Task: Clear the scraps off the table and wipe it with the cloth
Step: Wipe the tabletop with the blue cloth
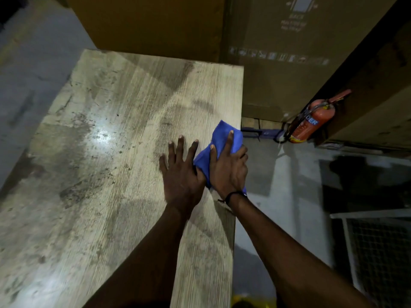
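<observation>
At the right edge of the wooden table (106,152), near its far corner, 2 hands are working side by side. The right hand (229,167) is pressing down on a blue cloth (222,138), with 2 fingers stretched forward over the fabric and the outer fingers curling around the bunched cloth at the table's edge. The cloth is lying crumpled on the tabletop right at that edge, part of it sticking out ahead of the fingertips and a small corner showing behind the wrist. A thin dark band (233,195) is sitting around the right wrist.

The left hand (181,172) is lying flat on the bare wood just beside the cloth, fingers spread and straight, palm down, its thumb side touching the cloth's near fold. It is holding nothing.

The tabletop is looking stained and blotchy, with dark specks scattered across its left half and a bright glare patch toward the left of the hands.

Beyond the far end of the table, large cardboard boxes (278,52) are standing against each other. To the right, a red fire extinguisher (311,121) is leaning tilted beside the boxes, above the grey floor (289,174). A wire-mesh panel (378,252) is showing at the lower right.
</observation>
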The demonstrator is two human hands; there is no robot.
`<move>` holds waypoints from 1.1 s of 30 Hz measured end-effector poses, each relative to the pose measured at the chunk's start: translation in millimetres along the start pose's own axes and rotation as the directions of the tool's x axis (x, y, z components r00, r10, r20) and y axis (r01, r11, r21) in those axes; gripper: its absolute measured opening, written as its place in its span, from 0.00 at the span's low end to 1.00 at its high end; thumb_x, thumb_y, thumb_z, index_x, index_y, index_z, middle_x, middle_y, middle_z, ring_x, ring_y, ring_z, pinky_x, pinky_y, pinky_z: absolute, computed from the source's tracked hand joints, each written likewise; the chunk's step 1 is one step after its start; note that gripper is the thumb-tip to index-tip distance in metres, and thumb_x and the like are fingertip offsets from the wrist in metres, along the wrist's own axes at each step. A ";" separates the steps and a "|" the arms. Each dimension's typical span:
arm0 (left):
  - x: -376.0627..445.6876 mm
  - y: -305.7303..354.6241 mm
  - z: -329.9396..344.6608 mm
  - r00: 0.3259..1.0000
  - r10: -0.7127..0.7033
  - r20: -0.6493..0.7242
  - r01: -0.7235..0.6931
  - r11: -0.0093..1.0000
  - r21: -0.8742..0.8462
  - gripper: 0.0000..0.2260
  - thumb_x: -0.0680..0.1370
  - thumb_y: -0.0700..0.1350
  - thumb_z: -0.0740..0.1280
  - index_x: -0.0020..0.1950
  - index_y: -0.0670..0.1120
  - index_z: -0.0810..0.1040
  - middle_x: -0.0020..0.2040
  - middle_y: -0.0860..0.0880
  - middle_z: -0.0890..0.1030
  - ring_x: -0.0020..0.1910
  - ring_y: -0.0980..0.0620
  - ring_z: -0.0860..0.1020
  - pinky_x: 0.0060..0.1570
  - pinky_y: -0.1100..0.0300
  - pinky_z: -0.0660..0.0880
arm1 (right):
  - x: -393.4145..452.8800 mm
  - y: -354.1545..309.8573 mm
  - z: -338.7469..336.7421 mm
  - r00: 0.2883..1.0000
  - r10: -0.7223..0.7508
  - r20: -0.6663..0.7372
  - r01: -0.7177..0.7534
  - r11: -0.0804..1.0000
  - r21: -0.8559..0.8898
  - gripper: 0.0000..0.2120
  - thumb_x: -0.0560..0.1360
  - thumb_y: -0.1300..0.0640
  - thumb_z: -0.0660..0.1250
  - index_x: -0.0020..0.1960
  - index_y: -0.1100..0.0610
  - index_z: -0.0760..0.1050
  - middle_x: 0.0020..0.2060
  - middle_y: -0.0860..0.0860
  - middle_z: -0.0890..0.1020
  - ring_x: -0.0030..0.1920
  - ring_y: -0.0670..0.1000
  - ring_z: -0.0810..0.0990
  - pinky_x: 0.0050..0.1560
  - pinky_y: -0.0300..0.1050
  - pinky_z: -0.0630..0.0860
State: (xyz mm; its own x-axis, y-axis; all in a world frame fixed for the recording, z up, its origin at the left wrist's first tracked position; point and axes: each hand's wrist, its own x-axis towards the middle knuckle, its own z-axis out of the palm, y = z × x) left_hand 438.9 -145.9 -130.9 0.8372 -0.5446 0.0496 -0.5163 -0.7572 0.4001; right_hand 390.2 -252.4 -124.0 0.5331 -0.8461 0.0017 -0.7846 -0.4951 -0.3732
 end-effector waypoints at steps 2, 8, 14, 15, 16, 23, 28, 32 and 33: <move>-1.6 1.4 -0.3 1.000 -0.014 0.001 0.014 1.000 0.002 0.27 0.83 0.55 0.52 0.84 0.59 0.58 0.86 0.49 0.53 0.86 0.44 0.49 0.82 0.37 0.49 | 14.1 -3.2 -0.6 1.000 -0.003 0.008 0.003 1.000 0.002 0.35 0.85 0.37 0.52 0.85 0.54 0.51 0.69 0.67 0.70 0.59 0.64 0.76 0.50 0.54 0.77; 44.3 1.9 2.3 0.998 -0.004 0.065 0.000 0.998 0.064 0.27 0.85 0.61 0.46 0.85 0.59 0.52 0.87 0.50 0.46 0.86 0.45 0.42 0.81 0.38 0.40 | 92.7 -16.4 5.1 0.998 -0.037 0.042 0.034 0.997 0.071 0.34 0.86 0.38 0.51 0.86 0.52 0.47 0.74 0.67 0.65 0.64 0.66 0.74 0.57 0.57 0.76; 178.9 8.8 5.0 0.996 -0.037 0.076 0.031 0.996 0.081 0.28 0.86 0.64 0.49 0.86 0.59 0.50 0.87 0.47 0.47 0.85 0.42 0.44 0.81 0.37 0.40 | 175.0 -30.8 7.6 0.992 -0.066 0.111 0.056 0.994 0.091 0.35 0.86 0.38 0.51 0.86 0.52 0.44 0.77 0.68 0.59 0.69 0.67 0.69 0.62 0.59 0.73; 196.9 12.1 5.7 0.996 -0.051 0.068 0.046 0.997 0.069 0.28 0.86 0.64 0.49 0.86 0.58 0.52 0.87 0.47 0.48 0.85 0.41 0.45 0.81 0.36 0.41 | 192.2 -33.0 8.5 0.991 -0.074 0.108 0.066 0.995 0.073 0.35 0.86 0.38 0.50 0.86 0.52 0.44 0.78 0.68 0.58 0.69 0.67 0.70 0.62 0.60 0.73; 208.8 14.4 6.8 0.997 -0.066 0.050 0.063 0.996 0.064 0.28 0.86 0.65 0.48 0.86 0.58 0.53 0.87 0.47 0.49 0.85 0.42 0.46 0.81 0.36 0.41 | 208.1 -35.5 10.1 0.992 -0.082 0.100 0.076 0.995 0.058 0.35 0.86 0.37 0.50 0.86 0.52 0.44 0.78 0.69 0.58 0.69 0.67 0.70 0.62 0.60 0.73; 222.2 20.0 12.8 0.990 -0.105 -0.093 0.112 0.991 0.069 0.25 0.85 0.64 0.53 0.82 0.60 0.62 0.85 0.51 0.58 0.85 0.45 0.54 0.79 0.34 0.52 | 283.7 -51.4 11.2 0.984 -0.124 0.127 0.119 0.992 0.046 0.39 0.83 0.32 0.52 0.86 0.51 0.45 0.80 0.69 0.53 0.71 0.66 0.67 0.60 0.56 0.73; 224.4 22.3 10.9 0.989 -0.120 -0.088 0.124 0.991 0.046 0.25 0.85 0.62 0.58 0.82 0.61 0.63 0.85 0.53 0.57 0.85 0.47 0.53 0.80 0.35 0.52 | 235.4 -36.8 4.3 0.973 -0.195 0.122 0.194 0.981 0.017 0.40 0.82 0.30 0.50 0.86 0.50 0.46 0.81 0.70 0.51 0.75 0.70 0.64 0.65 0.60 0.73; 225.6 23.5 9.4 0.986 -0.138 -0.090 0.141 0.990 0.029 0.25 0.85 0.61 0.59 0.82 0.61 0.63 0.86 0.54 0.56 0.85 0.49 0.51 0.80 0.36 0.51 | 234.9 -40.4 2.8 0.969 -0.167 0.184 0.169 0.986 0.004 0.41 0.81 0.29 0.51 0.86 0.49 0.44 0.81 0.69 0.49 0.76 0.69 0.60 0.66 0.60 0.73; 226.0 23.9 9.1 0.987 -0.136 -0.091 0.138 0.990 0.025 0.25 0.85 0.61 0.59 0.82 0.61 0.63 0.85 0.54 0.56 0.85 0.49 0.51 0.80 0.36 0.51 | 245.7 -43.4 3.6 0.972 -0.161 0.174 0.162 0.987 0.009 0.41 0.81 0.29 0.52 0.86 0.49 0.45 0.81 0.70 0.50 0.75 0.70 0.62 0.66 0.60 0.73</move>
State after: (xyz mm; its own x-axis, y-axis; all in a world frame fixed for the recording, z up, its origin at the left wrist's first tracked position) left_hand 614.2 -290.4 -118.5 0.9124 -0.4017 0.0782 -0.3998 -0.8340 0.3802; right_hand 556.4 -438.0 -110.7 0.6991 -0.7081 -0.0995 -0.6851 -0.6235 -0.3767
